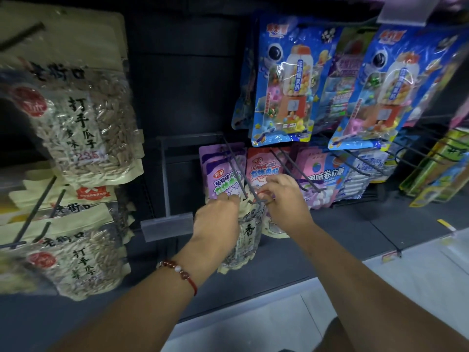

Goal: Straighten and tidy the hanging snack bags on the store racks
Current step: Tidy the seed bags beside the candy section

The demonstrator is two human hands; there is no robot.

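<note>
Head view: our left hand [218, 219] grips the seed bag [247, 240] by its top and our right hand [284, 199] pinches its header at the hook [243, 179] tip, low centre, probably to thread the hanging hole.

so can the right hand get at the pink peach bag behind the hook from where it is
Probably yes. The right hand is at the hook tip, pinching the seed bag with the left hand. The pink bag hangs just behind, with nothing between, but the right hand must let go first.
</note>
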